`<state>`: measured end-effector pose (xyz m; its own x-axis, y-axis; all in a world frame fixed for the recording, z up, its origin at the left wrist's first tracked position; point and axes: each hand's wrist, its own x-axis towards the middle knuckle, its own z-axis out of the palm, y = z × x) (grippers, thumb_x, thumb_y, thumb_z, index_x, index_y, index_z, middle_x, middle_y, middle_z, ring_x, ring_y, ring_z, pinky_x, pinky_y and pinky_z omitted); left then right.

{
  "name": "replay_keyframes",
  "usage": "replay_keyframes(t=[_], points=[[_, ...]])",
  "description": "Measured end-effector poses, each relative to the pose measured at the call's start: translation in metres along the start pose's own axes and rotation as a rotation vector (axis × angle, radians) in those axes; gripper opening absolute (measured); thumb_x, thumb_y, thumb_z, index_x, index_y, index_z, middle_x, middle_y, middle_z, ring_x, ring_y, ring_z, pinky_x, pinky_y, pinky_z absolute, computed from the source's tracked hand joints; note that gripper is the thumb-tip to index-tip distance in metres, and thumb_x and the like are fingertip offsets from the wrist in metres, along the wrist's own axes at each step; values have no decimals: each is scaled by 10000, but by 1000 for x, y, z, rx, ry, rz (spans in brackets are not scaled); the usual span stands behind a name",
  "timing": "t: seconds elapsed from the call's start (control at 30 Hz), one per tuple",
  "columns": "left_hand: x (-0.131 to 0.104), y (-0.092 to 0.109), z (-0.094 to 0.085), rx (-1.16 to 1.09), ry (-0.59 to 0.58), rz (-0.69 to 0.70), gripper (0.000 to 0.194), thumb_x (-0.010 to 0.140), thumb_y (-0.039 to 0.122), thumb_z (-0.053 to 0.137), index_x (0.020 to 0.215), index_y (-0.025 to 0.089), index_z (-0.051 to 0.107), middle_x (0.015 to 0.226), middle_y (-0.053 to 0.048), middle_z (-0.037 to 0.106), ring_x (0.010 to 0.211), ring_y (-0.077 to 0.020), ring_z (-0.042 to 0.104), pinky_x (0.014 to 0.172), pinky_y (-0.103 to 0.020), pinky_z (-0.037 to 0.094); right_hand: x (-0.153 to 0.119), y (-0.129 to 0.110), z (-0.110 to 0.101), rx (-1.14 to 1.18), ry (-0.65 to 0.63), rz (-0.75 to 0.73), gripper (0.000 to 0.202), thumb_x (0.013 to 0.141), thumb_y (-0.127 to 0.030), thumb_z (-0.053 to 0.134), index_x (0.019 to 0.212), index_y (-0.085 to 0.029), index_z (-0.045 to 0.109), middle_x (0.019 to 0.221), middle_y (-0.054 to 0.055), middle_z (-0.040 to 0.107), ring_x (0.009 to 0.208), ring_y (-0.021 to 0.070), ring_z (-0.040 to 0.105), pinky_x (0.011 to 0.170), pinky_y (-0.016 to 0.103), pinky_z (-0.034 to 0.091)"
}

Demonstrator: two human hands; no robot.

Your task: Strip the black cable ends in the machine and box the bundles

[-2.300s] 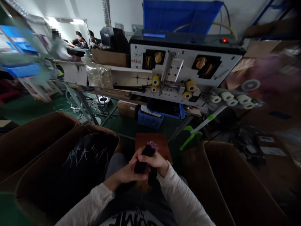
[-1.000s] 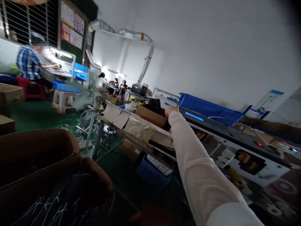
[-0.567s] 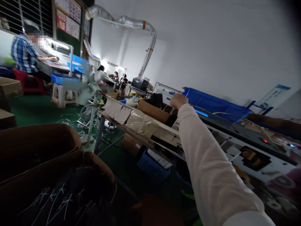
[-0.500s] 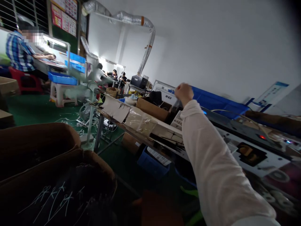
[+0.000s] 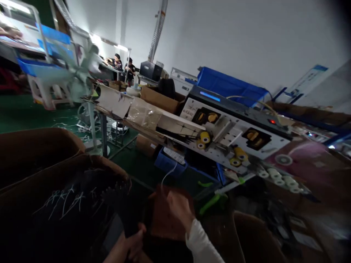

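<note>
My left hand [image 5: 131, 243] is at the bottom of the view, its fingers wrapped round a bundle of thin black strands [image 5: 120, 202] that fans out at its upper end. My right hand [image 5: 179, 208] is closed, just right of the bundle and apart from it. A thin white tie [image 5: 166, 177] curves up from its fingers, blurred by motion. Below that hand is a reddish-brown surface [image 5: 167, 221], perhaps a stool seat. To the left, a cardboard box [image 5: 93, 160] holds dark bundles tied with similar white ties [image 5: 64, 199].
A white-fronted machine [image 5: 230, 126] with yellow rollers [image 5: 204, 137] stands on the bench ahead. Behind the left box is another cardboard box [image 5: 55, 133]. A green fan [image 5: 82, 78] stands at left; blue bins [image 5: 170, 160] sit under the bench. Several people work farther back.
My right arm has come down from its stretch towards the bench, and its hand now has a white tie. My left hand with the black bundle has come into view. The camera has turned right.
</note>
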<state>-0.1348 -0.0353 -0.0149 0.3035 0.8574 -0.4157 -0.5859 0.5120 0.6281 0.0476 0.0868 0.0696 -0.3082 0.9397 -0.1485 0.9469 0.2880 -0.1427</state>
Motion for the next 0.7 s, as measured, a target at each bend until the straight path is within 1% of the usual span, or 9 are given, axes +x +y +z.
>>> replay_keyframes(t=[0.07, 0.1, 0.17, 0.23, 0.33, 0.43, 0.5, 0.6, 0.7], points=[[1, -10, 12, 24, -33, 13, 531, 652, 558, 682, 978, 158, 557, 416, 106, 272, 359, -36, 218, 396, -195, 260, -24, 10, 56, 15, -246, -4, 134, 763, -194, 527, 737, -179, 658, 777, 91, 698, 738, 217, 657, 623, 261, 442], [2, -14, 19, 51, -45, -6, 539, 676, 523, 677, 1038, 146, 548, 426, 107, 278, 366, -36, 222, 402, -195, 259, -38, 14, 74, 72, -310, -46, 120, 744, -179, 541, 721, -180, 659, 776, 80, 701, 748, 213, 657, 627, 255, 434], [6, -22, 33, 96, -70, -61, 571, 696, 454, 682, 1140, 139, 509, 449, 108, 295, 381, -40, 250, 418, -195, 265, -68, 21, 92, 270, -302, -132, 145, 752, -145, 512, 740, -187, 650, 793, 49, 699, 767, 181, 646, 659, 241, 423], [13, -31, 45, 128, -109, -116, 570, 692, 424, 691, 1147, 140, 499, 463, 106, 313, 391, -42, 274, 426, -196, 269, -91, 32, 91, 495, -163, -160, 152, 785, -147, 483, 783, -189, 630, 811, 31, 683, 779, 155, 624, 701, 236, 417], [26, -46, 59, 207, -187, -220, 480, 661, 439, 705, 991, 137, 532, 446, 112, 303, 384, -40, 262, 426, -198, 275, -113, 55, 76, 725, 54, -72, 130, 834, -248, 489, 789, -182, 591, 775, 36, 639, 745, 159, 590, 707, 260, 422], [38, -59, 68, 304, -244, -338, 439, 626, 474, 711, 834, 162, 483, 458, 112, 311, 386, -37, 264, 430, -199, 293, -134, 77, 61, 1019, 125, 50, 190, 882, -336, 448, 858, -185, 560, 702, 20, 590, 595, 134, 541, 584, 252, 425], [44, -66, 73, 355, -239, -379, 455, 611, 491, 715, 793, 178, 439, 476, 110, 330, 389, -35, 272, 429, -194, 295, -147, 87, 50, 1255, 188, 92, 195, 908, -349, 409, 923, -195, 529, 807, 39, 610, 608, 129, 559, 555, 249, 442], [51, -77, 76, 449, -209, -411, 460, 610, 505, 713, 748, 181, 416, 466, 110, 324, 386, -39, 279, 424, -195, 291, -158, 88, 34, 1441, 280, 52, 156, 920, -327, 403, 910, -205, 500, 947, 59, 609, 747, 149, 615, 639, 277, 495], [55, -86, 80, 576, -169, -397, 403, 660, 484, 688, 701, 160, 451, 464, 92, 338, 393, -50, 310, 430, -214, 313, -150, 64, 26, 1340, 200, -90, 151, 921, -303, 409, 905, -200, 519, 861, 45, 614, 737, 141, 614, 672, 272, 497]])
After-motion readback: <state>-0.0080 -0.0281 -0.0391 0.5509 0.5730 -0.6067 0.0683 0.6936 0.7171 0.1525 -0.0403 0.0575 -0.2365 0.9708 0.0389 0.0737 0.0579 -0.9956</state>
